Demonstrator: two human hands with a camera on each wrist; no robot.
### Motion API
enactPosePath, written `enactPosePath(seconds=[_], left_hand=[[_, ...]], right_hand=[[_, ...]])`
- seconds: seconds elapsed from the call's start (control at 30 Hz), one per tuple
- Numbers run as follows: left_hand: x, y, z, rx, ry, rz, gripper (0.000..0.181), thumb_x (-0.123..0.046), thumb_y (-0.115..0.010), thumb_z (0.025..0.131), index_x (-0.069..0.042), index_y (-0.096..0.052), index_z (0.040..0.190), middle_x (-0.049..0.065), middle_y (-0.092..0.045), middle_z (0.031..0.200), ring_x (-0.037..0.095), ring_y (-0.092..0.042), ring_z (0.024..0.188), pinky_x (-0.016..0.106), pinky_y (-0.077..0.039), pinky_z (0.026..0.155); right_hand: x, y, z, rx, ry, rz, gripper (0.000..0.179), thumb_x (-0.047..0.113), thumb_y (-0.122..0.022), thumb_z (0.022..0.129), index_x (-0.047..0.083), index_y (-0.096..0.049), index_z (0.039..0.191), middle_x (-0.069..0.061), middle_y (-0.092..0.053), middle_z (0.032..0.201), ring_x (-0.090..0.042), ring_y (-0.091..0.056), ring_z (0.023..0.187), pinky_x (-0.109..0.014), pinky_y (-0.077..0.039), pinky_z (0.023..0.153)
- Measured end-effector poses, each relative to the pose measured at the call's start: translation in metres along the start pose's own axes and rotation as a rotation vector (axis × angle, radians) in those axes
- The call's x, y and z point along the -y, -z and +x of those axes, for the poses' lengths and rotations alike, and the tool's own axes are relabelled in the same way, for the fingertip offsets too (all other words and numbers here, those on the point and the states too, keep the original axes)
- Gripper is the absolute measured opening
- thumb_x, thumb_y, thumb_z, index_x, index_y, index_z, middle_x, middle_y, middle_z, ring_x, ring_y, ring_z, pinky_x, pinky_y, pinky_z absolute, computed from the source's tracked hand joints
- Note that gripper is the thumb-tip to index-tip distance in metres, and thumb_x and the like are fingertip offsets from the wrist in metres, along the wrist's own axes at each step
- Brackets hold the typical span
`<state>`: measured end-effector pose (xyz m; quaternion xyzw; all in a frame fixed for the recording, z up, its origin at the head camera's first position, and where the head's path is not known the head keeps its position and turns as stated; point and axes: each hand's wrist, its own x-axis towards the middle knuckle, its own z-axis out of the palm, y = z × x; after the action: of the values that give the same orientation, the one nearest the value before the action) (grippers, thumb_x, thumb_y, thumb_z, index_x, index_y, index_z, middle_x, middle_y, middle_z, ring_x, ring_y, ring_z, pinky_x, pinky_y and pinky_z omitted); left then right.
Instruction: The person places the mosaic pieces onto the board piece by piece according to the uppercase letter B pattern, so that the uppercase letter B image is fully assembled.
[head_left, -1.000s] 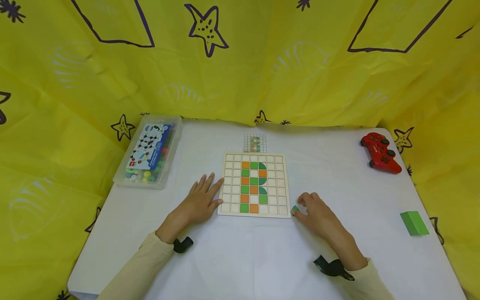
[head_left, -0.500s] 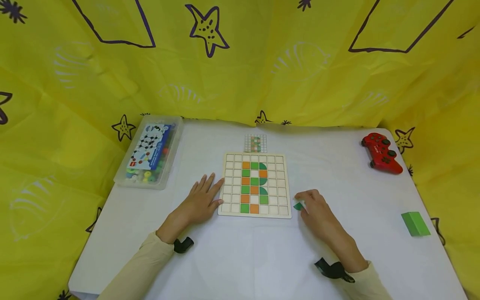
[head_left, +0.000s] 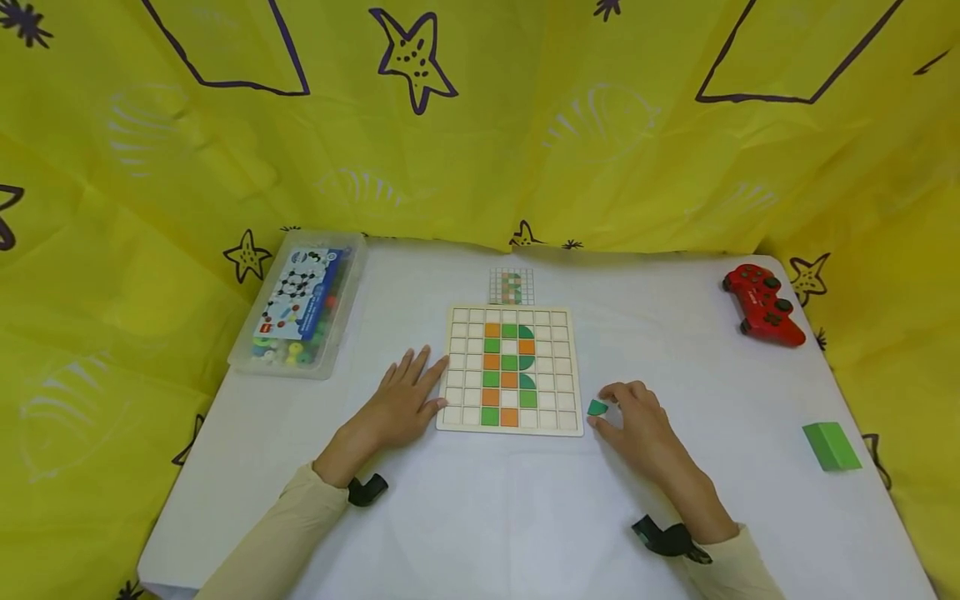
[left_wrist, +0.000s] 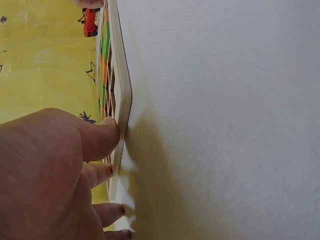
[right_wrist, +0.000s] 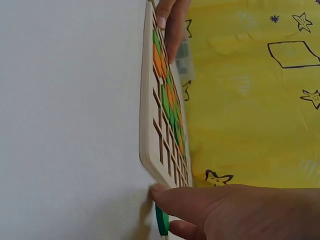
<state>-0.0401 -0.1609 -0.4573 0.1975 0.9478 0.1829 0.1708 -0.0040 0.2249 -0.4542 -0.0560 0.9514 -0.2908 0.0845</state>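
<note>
A wooden grid board (head_left: 555, 377) lies flat on the white table, with orange, green and teal tiles set in an R-like shape. My left hand (head_left: 401, 404) rests spread beside it; the thumb and index fingertip touch its left edge. In the left wrist view the thumb (left_wrist: 100, 140) presses the board's side. Off the board's lower right edge, my right hand (head_left: 637, 429) holds a teal-green quarter-circle tile (head_left: 597, 407) between thumb and fingers. The right wrist view shows that tile (right_wrist: 161, 220) nearly edge-on, below the thumb (right_wrist: 175, 200); part of the fingers is hidden.
A small pattern card (head_left: 512, 286) with a matching design lies just behind the board. At the back left sits a clear plastic box (head_left: 345, 300) of coloured parts. A red game controller (head_left: 763, 306) and a green block (head_left: 830, 447) are on the right.
The green tile has turned between my right fingers and shifted slightly right, away from the board; those fingers have spread a little since half a second ago. My left hand has stayed still.
</note>
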Motion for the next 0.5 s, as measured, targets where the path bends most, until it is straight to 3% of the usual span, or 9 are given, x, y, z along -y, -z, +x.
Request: enactPosePath(seconds=[0.2,0.5], left_hand=[[-0.0003,0.0006,0.0002,-0.002,-0.001,0.000,0.069,-0.040,-0.048,0.112,-0.014,-0.021,0.170,0.023,-0.008,0.176,0.047,-0.003,0.162,0.068,-0.011,0.127],[-0.0012,0.0004,-0.0002,0.000,0.006,-0.004,0.068,-0.040,-0.048,0.112,-0.014,-0.022,0.170,0.023,-0.009,0.176,0.047,-0.003,0.162,0.068,-0.011,0.127]], right_hand=[[0.0012,-0.0068,0.0000,-0.053,0.008,0.005,0.025,0.009,-0.074,0.098,0.001,-0.066,0.120,-0.019,-0.059,0.115,-0.034,-0.056,0.104,-0.048,-0.050,0.087],[0.0083,-0.0088,-0.0003,-0.075,-0.025,-0.013,0.026,0.012,-0.075,0.098,0.003,-0.067,0.121,-0.020,-0.059,0.114,-0.035,-0.057,0.102,-0.047,-0.051,0.084]])
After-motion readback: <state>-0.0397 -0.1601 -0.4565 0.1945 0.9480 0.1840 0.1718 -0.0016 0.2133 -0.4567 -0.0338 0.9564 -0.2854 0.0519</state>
